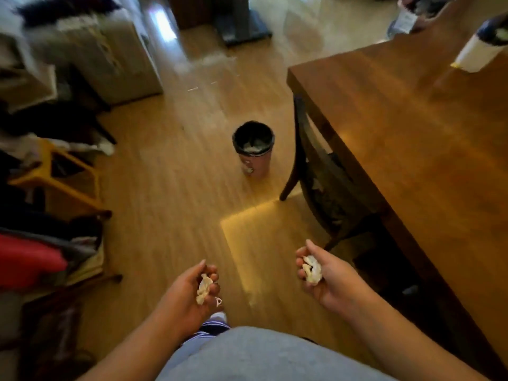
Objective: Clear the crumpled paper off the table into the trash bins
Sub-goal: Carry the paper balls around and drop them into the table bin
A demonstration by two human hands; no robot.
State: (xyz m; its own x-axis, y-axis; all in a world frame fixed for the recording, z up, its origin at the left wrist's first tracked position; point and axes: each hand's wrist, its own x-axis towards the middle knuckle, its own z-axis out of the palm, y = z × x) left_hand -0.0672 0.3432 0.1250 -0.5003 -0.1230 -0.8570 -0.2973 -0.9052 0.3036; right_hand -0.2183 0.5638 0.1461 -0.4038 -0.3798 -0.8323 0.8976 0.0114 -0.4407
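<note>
Left hand (187, 296) is half closed, fingers curled round the left paper ball (204, 288) with the thumb lying along the top; it grips the ball. Right hand (332, 276) is also half closed, fingers curled in under the right paper ball (312, 269) and the thumb pointing forward, so it grips that ball too. Both hands are held out low in front of the torso, over the wooden floor (165, 188), well apart from each other. The right hand is near the desk (412, 147) edge, not touching it. Trash bin (253, 148) stands upright on the floor ahead, just beside a dark chair (321, 182) pushed in at the desk. The bin has a black liner with white stuff inside, probably paper, but the view is blurred. Yellow stool (55, 174) is at the left.
</note>
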